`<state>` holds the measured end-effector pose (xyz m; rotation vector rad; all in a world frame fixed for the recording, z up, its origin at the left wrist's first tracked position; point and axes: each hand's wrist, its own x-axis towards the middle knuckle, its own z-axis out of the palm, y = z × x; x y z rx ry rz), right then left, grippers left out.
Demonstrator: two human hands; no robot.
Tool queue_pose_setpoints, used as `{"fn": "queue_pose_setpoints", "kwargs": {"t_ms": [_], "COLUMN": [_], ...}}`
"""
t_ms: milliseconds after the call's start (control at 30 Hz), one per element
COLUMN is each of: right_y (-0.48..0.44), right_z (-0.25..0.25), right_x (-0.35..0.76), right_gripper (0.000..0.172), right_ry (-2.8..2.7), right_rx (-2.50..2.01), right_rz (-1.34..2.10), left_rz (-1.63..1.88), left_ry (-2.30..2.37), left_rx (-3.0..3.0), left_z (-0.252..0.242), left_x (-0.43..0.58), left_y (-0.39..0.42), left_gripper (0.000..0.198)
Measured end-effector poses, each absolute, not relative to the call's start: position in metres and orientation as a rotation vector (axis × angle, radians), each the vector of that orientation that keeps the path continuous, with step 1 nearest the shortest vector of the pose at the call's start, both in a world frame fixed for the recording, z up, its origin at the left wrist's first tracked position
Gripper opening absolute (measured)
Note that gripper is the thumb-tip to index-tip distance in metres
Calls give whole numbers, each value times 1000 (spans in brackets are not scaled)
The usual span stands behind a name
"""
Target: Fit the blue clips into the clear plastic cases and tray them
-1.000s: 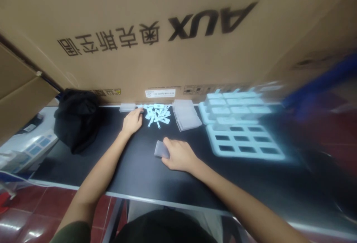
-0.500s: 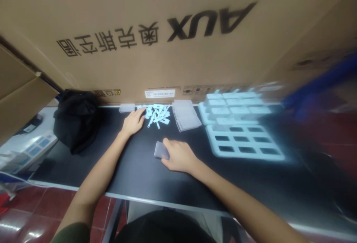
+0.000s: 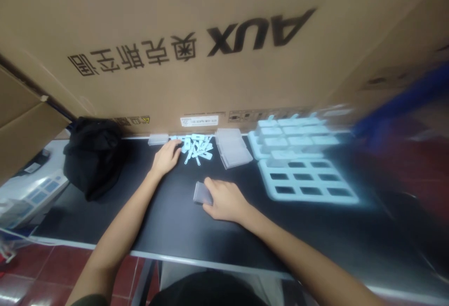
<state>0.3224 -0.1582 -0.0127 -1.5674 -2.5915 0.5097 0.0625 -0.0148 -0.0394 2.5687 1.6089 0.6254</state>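
Observation:
My right hand [image 3: 224,199] grips a small translucent plastic box [image 3: 202,193] by its right end, just over or on the black tabletop. Thumb and fingers are closed around it. My left hand [image 3: 166,158] reaches to the left edge of a heap of light blue plastic sticks [image 3: 199,147]. Its fingers are extended, thumb apart, with the tips at the heap; I see nothing held. Right of the heap lie stacked translucent plastic pieces [image 3: 233,148]. A similar translucent piece [image 3: 158,139] lies behind my left hand.
At right, a light blue frame with rectangular openings [image 3: 301,177] lies before a tray of capped blocks [image 3: 298,137]. A black cloth bundle [image 3: 91,158] sits at left. A large cardboard box [image 3: 210,86] walls off the back of the table [image 3: 168,231].
My left fingertips have shifted slightly and curl a little more at the heap. My right hand keeps its grip on the box, almost in place. The camera view has shifted slightly.

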Motion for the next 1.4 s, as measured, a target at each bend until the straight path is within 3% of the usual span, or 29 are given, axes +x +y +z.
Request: {"fn": "queue_pose_setpoints", "kwargs": {"t_ms": [133, 800, 1400], "right_y": [-158, -159, -163], "right_z": [-14, -9, -7], "right_x": [322, 321, 321], "right_gripper": [35, 36, 36], "right_ry": [-2593, -2607, -2620], "right_rx": [-1571, -1603, -1579], "right_rz": [507, 513, 536], "left_rz": [624, 612, 654], "left_ry": [1605, 1747, 1958], "left_rx": [2574, 2539, 2376], "left_z": [-38, -45, -44], "left_x": [65, 65, 65], "left_y": [-19, -14, -21], "left_gripper": [28, 34, 19]}}
